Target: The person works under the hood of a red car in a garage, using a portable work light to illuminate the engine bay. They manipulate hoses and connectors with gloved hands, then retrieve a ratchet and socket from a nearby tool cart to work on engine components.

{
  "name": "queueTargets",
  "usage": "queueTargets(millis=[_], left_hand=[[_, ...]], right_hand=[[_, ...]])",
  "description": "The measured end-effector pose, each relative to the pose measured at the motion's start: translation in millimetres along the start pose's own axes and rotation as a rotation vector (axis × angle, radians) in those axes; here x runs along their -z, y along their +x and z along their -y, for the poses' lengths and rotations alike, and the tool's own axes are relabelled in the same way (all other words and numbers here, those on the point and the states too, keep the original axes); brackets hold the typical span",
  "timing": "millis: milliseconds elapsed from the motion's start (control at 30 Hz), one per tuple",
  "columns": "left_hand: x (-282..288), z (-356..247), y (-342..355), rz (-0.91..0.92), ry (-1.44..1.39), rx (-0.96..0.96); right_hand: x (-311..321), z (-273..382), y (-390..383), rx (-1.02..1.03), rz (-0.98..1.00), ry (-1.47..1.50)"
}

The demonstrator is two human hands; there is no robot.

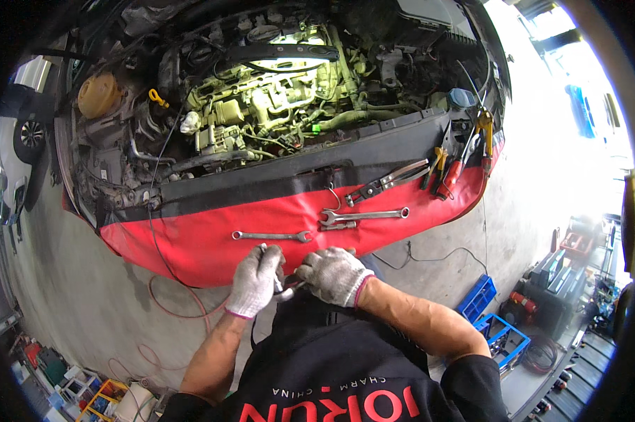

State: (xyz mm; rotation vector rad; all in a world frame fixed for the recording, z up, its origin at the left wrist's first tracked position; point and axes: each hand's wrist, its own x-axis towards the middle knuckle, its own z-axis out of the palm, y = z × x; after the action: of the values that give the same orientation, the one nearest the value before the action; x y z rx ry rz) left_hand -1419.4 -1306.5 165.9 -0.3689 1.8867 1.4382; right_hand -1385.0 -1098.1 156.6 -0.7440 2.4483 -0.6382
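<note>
Both my hands wear pale knitted work gloves and are close together in front of my waist. My left hand is closed, its thumb and fingers pressed together. My right hand is closed too, fingers curled toward the left one. Between them shows a small curved silvery metal piece, whose kind I cannot make out; both hands seem to grip it. Just beyond my left hand, a combination wrench lies on the red fender cover. A larger combination wrench rests farther right, beside a short metal tool.
An open engine bay lies ahead, with a work light across it. Pliers, a red-handled tool and a yellow tool rest at the cover's right. A hose and a blue crate are on the floor.
</note>
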Motion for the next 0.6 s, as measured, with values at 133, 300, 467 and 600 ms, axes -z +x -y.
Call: queueTargets(millis=[133,300,467,600], left_hand=[[-13,3,7,0.053,0.001,-0.027],[-29,9,7,0.066,-0.116,0.059],[-51,16,-8,0.067,-0.259,0.098],[-82,21,-27,0.112,-0.374,0.110]], right_hand=[[-6,11,-8,-0.027,0.002,0.054],[-6,20,-28,-0.075,-0.116,0.149],[-13,27,-58,-0.086,-0.274,0.157],[-30,29,-96,-0.052,-0.463,0.235]])
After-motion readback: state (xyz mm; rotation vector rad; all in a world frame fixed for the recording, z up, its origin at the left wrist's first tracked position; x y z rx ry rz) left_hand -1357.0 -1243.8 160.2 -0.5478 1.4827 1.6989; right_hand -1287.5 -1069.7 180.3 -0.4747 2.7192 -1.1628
